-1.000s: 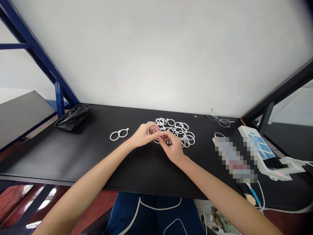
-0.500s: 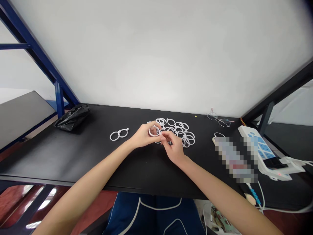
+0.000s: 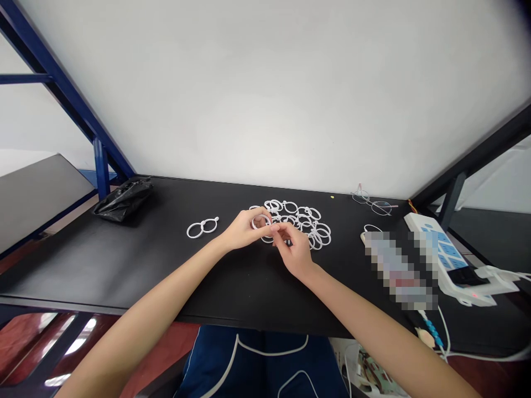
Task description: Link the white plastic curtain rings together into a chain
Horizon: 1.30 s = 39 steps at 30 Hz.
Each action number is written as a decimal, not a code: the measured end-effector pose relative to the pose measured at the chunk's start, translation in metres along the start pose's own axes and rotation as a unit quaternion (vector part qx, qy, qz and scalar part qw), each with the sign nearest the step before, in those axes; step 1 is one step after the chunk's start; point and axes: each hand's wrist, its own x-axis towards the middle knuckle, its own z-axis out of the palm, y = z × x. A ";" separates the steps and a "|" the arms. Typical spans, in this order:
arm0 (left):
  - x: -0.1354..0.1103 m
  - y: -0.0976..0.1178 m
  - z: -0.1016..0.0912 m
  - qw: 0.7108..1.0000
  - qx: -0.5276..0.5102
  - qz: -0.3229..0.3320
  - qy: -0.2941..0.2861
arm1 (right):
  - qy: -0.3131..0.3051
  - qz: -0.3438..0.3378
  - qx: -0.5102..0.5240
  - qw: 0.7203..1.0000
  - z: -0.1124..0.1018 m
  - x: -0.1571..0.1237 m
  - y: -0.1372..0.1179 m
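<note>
A white plastic ring (image 3: 254, 222) is gripped between the thumb and fingers of my left hand (image 3: 244, 229). My right hand (image 3: 295, 249) meets it fingertip to fingertip, pinching at the ring's right edge; the exact spot is hidden by the fingers. Just behind and right of both hands lies a loose pile of white rings (image 3: 315, 214), each with a small knob or eyelet, partly covered by my hands. Off to the left, two joined white rings (image 3: 202, 226) rest flat on the black table (image 3: 174, 265).
A crumpled black plastic bag (image 3: 124, 200) sits at the table's back left. Eyeglasses (image 3: 380, 208) lie near the wall at right. In front of them are a pixelated phone-like object (image 3: 398, 271) with a cable and a white power strip (image 3: 443, 254) with a charger plugged in.
My left thumb has pressed down closer to my right fingertips, covering the ring's joint. The ring has turned slightly in my fingers. Everything on the table stays put.
</note>
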 end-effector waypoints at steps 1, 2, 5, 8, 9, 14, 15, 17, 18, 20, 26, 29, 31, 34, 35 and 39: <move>0.000 0.000 0.000 1.000 0.000 0.000 0.000 | 0.000 0.000 0.001 1.000 0.000 0.000 0.000; 0.000 -0.001 0.000 1.000 0.001 0.001 0.000 | -0.001 0.001 0.002 1.000 0.000 -0.001 0.001; 0.000 -0.001 0.000 1.000 0.009 0.001 -0.001 | -0.004 0.008 0.008 1.000 0.000 -0.001 0.002; 0.001 -0.001 0.001 1.000 0.020 -0.003 -0.001 | -0.007 0.012 0.010 1.000 0.000 -0.002 0.002; 0.001 -0.001 0.001 1.000 0.022 -0.005 -0.001 | -0.008 0.011 0.010 1.000 0.000 -0.002 0.002; 0.001 -0.002 0.001 1.000 0.017 -0.005 -0.002 | -0.011 0.014 0.009 1.000 0.000 -0.001 0.000; 0.001 -0.002 0.001 1.000 0.014 -0.006 -0.002 | -0.011 0.014 0.009 1.000 0.000 -0.001 0.000; 0.001 -0.004 0.001 1.000 0.007 -0.007 -0.003 | -0.011 0.011 0.008 1.000 0.000 0.000 0.000; 0.001 -0.004 0.001 1.000 0.003 -0.008 -0.004 | -0.011 0.009 0.008 1.000 0.000 0.000 0.000; 0.001 -0.005 0.001 1.000 -0.006 -0.008 -0.006 | -0.012 0.007 0.005 1.000 0.000 0.000 0.000; 0.000 -0.006 0.005 1.000 -0.024 0.013 0.006 | -0.001 -0.004 0.000 1.000 -0.001 -0.002 0.004; 0.001 -0.008 0.007 0.999 -0.021 0.019 0.016 | -0.003 -0.006 -0.002 1.000 -0.001 -0.002 0.005; 0.001 -0.008 0.007 0.999 -0.032 0.013 0.012 | -0.004 -0.009 -0.003 1.000 -0.001 -0.002 0.007; 0.002 -0.004 0.006 0.996 -0.078 -0.027 -0.016 | 0.001 -0.012 0.000 1.000 -0.002 -0.002 0.007; 0.002 -0.002 0.005 0.994 -0.094 -0.046 -0.027 | 0.005 -0.010 0.002 1.000 -0.002 -0.001 0.007; 0.002 0.000 0.004 0.987 -0.130 -0.085 -0.045 | 0.026 0.007 0.009 1.000 -0.006 0.001 0.004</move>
